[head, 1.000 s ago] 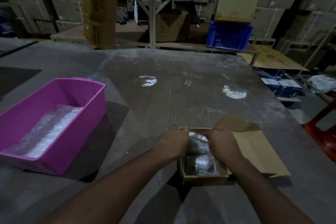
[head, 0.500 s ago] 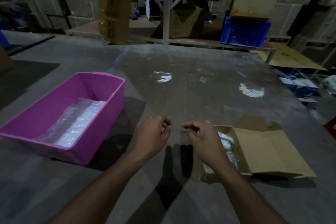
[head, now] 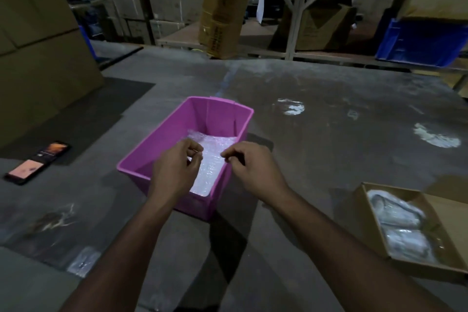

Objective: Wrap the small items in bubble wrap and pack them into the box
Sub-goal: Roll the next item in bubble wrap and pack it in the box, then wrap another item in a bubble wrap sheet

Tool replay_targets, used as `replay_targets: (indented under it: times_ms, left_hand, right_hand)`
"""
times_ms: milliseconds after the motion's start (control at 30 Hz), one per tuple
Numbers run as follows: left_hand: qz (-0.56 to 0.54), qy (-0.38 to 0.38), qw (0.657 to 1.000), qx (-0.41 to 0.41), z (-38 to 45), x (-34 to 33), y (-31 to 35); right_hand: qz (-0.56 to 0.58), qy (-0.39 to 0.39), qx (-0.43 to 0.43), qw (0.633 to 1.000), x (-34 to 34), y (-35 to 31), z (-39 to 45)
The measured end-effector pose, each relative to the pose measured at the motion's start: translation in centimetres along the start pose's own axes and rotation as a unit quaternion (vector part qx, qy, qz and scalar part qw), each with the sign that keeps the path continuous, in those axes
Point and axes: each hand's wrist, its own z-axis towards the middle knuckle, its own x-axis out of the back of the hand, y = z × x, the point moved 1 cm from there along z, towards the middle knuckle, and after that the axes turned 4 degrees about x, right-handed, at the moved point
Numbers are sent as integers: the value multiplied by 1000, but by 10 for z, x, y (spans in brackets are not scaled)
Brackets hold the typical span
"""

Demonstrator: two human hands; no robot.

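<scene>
A pink plastic bin [head: 162, 154] stands on the grey table with a sheet of bubble wrap [head: 212, 159] lying inside it. My left hand [head: 176, 172] and my right hand [head: 253, 171] hover over the bin's near end. Both have their fingers curled, thumb tips near fingertips, and nothing shows between them. I cannot tell whether the fingertips touch the wrap. At the lower right sits the open cardboard box [head: 448, 218] holding two bubble-wrapped items [head: 397, 213], apart from both hands.
A phone [head: 38, 162] with a lit screen lies on the table at the left. A large carton [head: 38, 53] stands at the far left. Behind the table are shelves with stacked cartons, a tall carton [head: 225, 7] and a blue crate [head: 420, 40].
Both hands left the cardboard box and moved left over the pink bin. The view swung left, so the box now sits at the lower right.
</scene>
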Motion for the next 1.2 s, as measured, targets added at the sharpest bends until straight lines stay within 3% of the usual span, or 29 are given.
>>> replay_targets:
  times_ms: [100, 167, 300, 400, 567, 867, 1033, 1200]
  left_hand:
    - [55, -37, 997, 26, 18, 11, -29]
    - [97, -88, 991, 37, 32, 13, -47]
    - [134, -162, 977, 16, 50, 12, -64]
    - [141, -182, 973, -13, 62, 12, -68]
    - [149, -218, 964, -23, 78, 15, -78]
    - [196, -278, 940, -36, 92, 13, -88]
    - [242, -333, 910, -58, 95, 8, -90]
    - [229, -344, 908, -67, 96, 7, -86]
  right_hand:
    - [-108, -64, 34, 992, -34, -13, 26]
    - [-199, -149, 46, 967, -58, -19, 40]
    - [-356, -344, 1, 869, -87, -28, 63]
    - [-396, -396, -27, 828, -104, -35, 74]
    - [-416, -429, -43, 801, -137, -27, 71]
    - [-399, -327, -98, 851, -142, -11, 81]
    - [-364, -354, -165, 846, -139, -2, 84]
    - [-375, -339, -132, 853, -138, -4, 80]
